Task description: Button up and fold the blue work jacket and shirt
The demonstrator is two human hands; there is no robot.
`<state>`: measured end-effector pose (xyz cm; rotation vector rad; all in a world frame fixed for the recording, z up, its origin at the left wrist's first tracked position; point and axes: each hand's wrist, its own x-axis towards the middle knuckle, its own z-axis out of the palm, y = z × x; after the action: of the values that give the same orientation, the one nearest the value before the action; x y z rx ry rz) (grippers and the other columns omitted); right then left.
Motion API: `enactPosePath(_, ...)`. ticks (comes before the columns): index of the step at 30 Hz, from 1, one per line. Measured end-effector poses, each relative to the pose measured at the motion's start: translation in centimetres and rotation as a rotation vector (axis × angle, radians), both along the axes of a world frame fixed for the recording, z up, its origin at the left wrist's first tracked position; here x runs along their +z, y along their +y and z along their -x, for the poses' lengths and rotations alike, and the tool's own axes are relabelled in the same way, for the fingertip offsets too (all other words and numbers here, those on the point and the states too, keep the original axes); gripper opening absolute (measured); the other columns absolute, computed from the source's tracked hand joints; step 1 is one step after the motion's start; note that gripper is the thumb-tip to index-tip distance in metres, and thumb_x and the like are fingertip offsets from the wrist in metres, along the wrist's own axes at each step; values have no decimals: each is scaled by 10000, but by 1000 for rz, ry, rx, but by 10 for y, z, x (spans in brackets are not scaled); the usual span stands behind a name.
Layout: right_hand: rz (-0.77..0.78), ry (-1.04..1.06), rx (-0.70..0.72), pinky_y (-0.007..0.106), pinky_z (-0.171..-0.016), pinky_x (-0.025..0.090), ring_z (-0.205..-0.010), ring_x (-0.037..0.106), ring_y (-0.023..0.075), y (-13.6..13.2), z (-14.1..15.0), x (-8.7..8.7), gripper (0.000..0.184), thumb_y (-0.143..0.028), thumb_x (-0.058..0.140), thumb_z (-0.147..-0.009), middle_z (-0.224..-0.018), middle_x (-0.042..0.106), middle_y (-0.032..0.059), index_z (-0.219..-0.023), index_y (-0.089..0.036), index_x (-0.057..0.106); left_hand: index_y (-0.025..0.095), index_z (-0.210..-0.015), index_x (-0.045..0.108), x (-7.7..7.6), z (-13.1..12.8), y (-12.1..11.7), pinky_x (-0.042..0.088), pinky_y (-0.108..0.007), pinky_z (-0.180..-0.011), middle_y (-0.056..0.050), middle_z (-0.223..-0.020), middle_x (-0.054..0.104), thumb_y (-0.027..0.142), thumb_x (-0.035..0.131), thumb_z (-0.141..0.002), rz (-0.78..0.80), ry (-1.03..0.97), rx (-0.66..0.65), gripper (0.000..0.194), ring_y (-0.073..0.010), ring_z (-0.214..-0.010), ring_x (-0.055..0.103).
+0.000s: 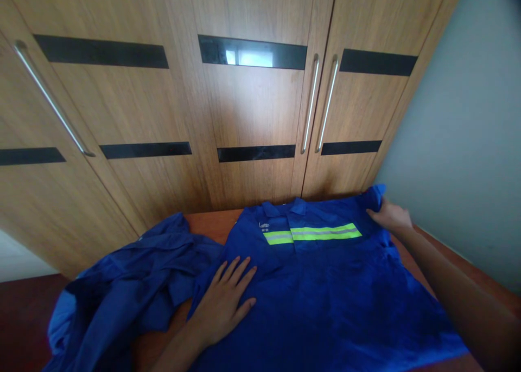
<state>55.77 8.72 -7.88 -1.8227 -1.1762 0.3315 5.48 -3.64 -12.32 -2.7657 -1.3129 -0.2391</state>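
A blue work jacket lies spread out front side up, its collar toward the wardrobe. A yellow-green reflective strip crosses its chest, with a small pale logo above the strip's left end. My left hand rests flat on the jacket's left side, fingers spread. At the far right corner, my right hand pinches the jacket's cloth near the shoulder or sleeve, thumb on top. The lower end of the jacket runs out of view.
Beside it on the left lies a crumpled blue garment. Both are on a reddish-brown wooden surface. A wooden wardrobe with metal handles stands right behind, and a pale wall bounds the right side.
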Motion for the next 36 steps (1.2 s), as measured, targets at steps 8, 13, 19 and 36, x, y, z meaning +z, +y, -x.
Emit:
enactPosePath(8, 109, -830, 633, 341, -787, 493, -880, 639, 222, -44, 72, -4, 261, -304, 438, -887, -966, 669, 75, -1075, -248, 611, 334, -1468, 177, -5, 2, 1, 263, -476, -1107, -22, -1526, 275, 492, 366, -933, -17, -14, -13, 590, -271, -1374, 292)
enactPosePath(13, 3, -875, 584, 365, -876, 477, -1064, 567, 244, -61, 80, -31, 336, -383, 451, -888, -1149, 602, 91, -1159, -236, 585, 325, -1475, 134, -7, 2, 2, 261, -484, -1107, -32, -1535, 246, 495, 353, -936, -6, 0, -8, 606, -272, -1384, 269)
enactPosePath(19, 203, -895, 496, 411, -885, 477, -1091, 556, 279, -57, 65, -45, 514, -511, 437, -876, -1247, 552, 129, -1261, -178, 510, 326, -1472, 155, -10, 2, 2, 258, -460, -1109, -28, -1526, 276, 491, 368, -933, -40, -23, -11, 602, -264, -1372, 298)
enactPosePath(36, -11, -977, 521, 322, -788, 505, -955, 603, 224, -67, 81, -59, 324, -224, 377, -906, -1049, 638, 89, -1077, -214, 653, 330, -1468, 183, -5, 1, 2, 245, -500, -1111, -35, -1532, 256, 502, 355, -931, 53, -31, 10, 590, -280, -1390, 256)
